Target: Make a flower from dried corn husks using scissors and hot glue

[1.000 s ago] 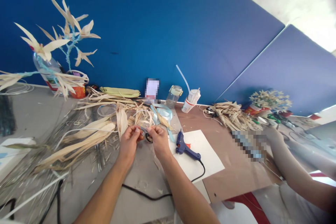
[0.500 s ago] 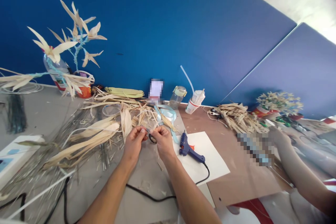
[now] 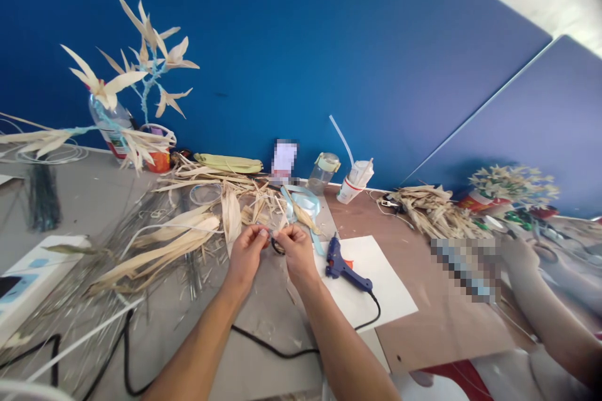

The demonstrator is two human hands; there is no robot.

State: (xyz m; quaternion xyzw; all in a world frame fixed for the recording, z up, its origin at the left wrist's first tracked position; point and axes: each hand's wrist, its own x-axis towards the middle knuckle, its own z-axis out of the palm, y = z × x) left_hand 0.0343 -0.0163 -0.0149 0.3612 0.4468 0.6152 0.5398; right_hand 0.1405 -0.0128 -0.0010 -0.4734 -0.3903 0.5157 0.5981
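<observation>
Side by side over the near table, my left hand (image 3: 248, 254) and my right hand (image 3: 300, 255) are closed in pinches, fingertips almost meeting. What lies between the fingertips is too small to make out. A dark ring-shaped thing (image 3: 277, 245) shows beneath my right fingers; its kind is unclear. Just beyond my hands lie dry corn husks (image 3: 230, 210) and a light-blue ribbon (image 3: 308, 203). A blue glue gun (image 3: 345, 266) rests on a white sheet (image 3: 390, 307), right of my right hand.
Husk flowers on blue-wrapped stems (image 3: 148, 84) stand at the back left, beside a plastic bottle (image 3: 110, 122). A jar (image 3: 323, 174) and a paper cup (image 3: 348, 191) stand along the blue partition. A black cable (image 3: 273, 351) crosses under my forearms. Another person's hand (image 3: 520, 260) is at right.
The view has shifted slightly, so the table's things appear a little further right. My hands stay close together in their pinches, with fingertips still nearly meeting.
</observation>
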